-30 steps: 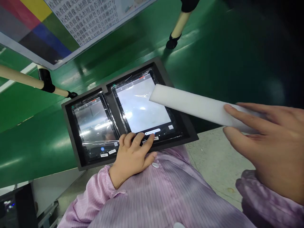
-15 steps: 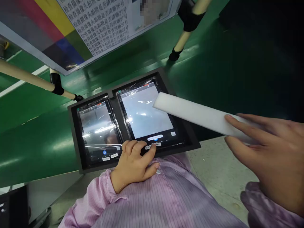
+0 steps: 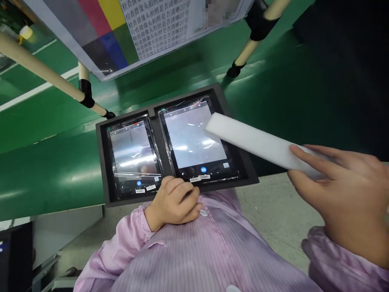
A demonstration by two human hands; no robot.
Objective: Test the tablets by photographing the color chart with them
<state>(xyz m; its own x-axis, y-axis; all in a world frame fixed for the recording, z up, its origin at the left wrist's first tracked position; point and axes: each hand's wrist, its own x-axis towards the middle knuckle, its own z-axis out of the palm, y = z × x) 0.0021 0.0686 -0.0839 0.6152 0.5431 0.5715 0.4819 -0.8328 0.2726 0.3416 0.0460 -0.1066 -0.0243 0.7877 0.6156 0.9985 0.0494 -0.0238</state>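
Right hand (image 3: 343,202) grips a long, flat white foam bar (image 3: 252,142) over the lit tablet (image 3: 191,142); left hand (image 3: 174,202) rests curled shut.

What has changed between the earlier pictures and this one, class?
The left hand drew its pointing finger back off the right tablet and curled up at the near edge of the tray. The white bar low on that screen has gone; a blue button shows. The right hand still holds the white strip over that tablet.
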